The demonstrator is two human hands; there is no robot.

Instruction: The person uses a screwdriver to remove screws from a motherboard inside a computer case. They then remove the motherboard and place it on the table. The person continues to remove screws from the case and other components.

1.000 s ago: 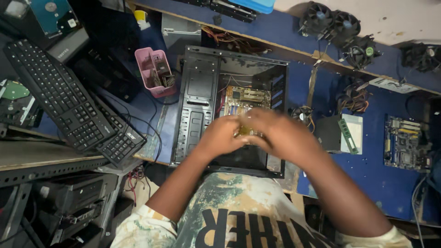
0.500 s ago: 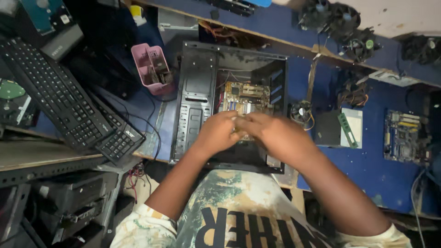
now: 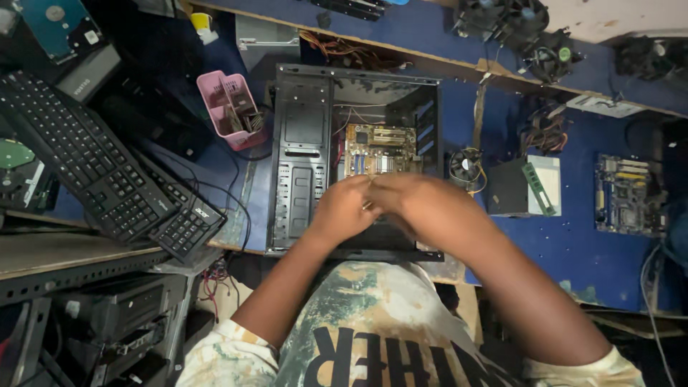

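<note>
Hovering mid-frame, your left hand [image 3: 345, 210] and right hand [image 3: 423, 209] meet fingertip to fingertip over the open computer case [image 3: 355, 161] on the blue tabletop [image 3: 573, 236], both grips pinched together on something too small to tell, wrists angled inward.

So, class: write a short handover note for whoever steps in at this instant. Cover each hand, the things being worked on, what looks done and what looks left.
Left hand and right hand meet over the open computer case, pinching something small that is mostly hidden.
The case lies on its side on the blue bench, its top side open.
Motherboard already sits inside.
Loose nearby: cooler fan, memory stick, second circuit board, pink tray of parts.
</note>
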